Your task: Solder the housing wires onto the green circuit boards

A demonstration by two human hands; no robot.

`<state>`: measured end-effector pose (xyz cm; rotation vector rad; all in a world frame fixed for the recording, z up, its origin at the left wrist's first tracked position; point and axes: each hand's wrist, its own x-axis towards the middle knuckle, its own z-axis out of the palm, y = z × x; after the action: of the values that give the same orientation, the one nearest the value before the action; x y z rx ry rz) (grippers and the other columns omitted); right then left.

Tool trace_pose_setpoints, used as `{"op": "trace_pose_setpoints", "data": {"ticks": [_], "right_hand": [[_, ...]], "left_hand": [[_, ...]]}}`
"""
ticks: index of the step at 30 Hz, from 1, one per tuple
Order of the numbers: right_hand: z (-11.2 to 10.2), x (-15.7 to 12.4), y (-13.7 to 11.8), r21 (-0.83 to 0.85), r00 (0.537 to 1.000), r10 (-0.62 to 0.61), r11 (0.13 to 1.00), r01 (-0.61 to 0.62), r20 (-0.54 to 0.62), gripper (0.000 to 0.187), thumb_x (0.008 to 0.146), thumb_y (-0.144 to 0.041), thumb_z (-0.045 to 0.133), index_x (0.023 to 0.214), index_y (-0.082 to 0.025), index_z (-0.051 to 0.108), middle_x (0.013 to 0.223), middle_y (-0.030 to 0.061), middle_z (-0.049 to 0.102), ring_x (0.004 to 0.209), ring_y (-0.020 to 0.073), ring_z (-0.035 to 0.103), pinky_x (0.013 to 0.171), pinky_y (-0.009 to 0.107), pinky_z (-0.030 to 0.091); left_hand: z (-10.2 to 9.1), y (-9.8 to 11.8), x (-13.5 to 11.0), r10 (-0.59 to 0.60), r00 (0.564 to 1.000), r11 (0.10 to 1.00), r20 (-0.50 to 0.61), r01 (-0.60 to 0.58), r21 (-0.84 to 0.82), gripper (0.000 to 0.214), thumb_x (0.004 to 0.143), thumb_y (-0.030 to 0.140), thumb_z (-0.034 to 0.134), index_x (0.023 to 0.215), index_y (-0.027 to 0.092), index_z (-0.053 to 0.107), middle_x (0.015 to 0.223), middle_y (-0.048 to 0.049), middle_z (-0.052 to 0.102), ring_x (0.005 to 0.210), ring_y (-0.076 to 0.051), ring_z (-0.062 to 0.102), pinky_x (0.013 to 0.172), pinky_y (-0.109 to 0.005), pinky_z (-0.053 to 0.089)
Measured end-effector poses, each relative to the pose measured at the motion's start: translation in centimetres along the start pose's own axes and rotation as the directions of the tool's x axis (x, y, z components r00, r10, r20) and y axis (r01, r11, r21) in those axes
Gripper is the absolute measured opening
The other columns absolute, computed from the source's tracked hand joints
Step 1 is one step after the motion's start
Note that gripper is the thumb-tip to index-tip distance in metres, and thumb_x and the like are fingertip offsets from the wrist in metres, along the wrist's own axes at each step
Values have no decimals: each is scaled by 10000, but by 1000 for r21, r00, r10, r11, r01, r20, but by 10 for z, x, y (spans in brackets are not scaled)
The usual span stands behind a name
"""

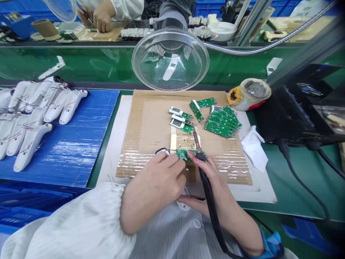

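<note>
My left hand (156, 185) is closed in a pinch at the left end of a green circuit board (183, 154); what its fingertips grip is hidden behind the knuckles. A thin dark wire runs beside those fingers. My right hand (217, 180) holds a soldering iron (207, 190), its metal tip pointing up and away over the cardboard. One right fingertip touches the board's right part. Lower down, the right thumb lies against a white plastic housing (184, 205), mostly covered by my hands. Behind the board sits a small pale fixture block (174, 142).
Several green boards (222, 122) lie on the cardboard mat (153, 108), some with small screens (178, 123). White housings with wires (32, 144) fill the blue left surface. A clear fume hood (171, 61) hangs overhead. Right stand a round pot (254, 91) and crumpled tissue (253, 147). A co-worker's hands (102, 18) are opposite.
</note>
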<state>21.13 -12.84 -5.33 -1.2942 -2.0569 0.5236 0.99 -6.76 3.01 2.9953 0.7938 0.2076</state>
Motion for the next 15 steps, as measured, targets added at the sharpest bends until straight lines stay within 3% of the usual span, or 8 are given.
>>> {"op": "trace_pose_setpoints", "data": {"ticks": [4, 7, 12, 15], "right_hand": [[2, -3, 3, -27, 1000, -8, 1000, 8, 2, 991, 779, -470, 783, 1556, -256, 206, 1525, 122, 499, 1409, 294, 494, 1225, 610, 342], [2, -2, 4, -48, 1000, -22, 999, 21, -10, 990, 772, -497, 782, 1549, -225, 232, 1506, 134, 519, 1404, 277, 501, 1233, 580, 343], [-4, 0, -2, -15, 1000, -7, 1000, 7, -3, 950, 770, -478, 792, 1525, -205, 283, 1490, 136, 537, 1392, 268, 517, 1230, 527, 368], [-16, -9, -4, 52, 992, 82, 996, -77, -100, 710, 850, -339, 737, 1465, -257, 391, 1314, 80, 686, 1211, 240, 666, 1100, 458, 527]], "left_hand": [[8, -11, -7, -50, 994, 959, -102, 19, -282, 177, 979, 155, 565, 816, 164, 634, 949, -15, 664, 955, -188, 594, 975, -409, 418], [19, -11, -10, -94, 986, 892, -141, 20, -451, 153, 1000, 159, 541, 902, 179, 656, 934, 15, 695, 1070, -167, 599, 1189, -433, 272], [37, -7, -8, -180, 962, 858, -206, 51, -511, 111, 989, 141, 563, 991, 175, 669, 934, 3, 698, 1105, -166, 584, 1212, -425, 273], [42, -2, -5, -299, 922, 831, -247, 125, -542, 104, 965, 110, 581, 997, 158, 668, 969, -35, 659, 1114, -189, 558, 1177, -454, 332]]}}
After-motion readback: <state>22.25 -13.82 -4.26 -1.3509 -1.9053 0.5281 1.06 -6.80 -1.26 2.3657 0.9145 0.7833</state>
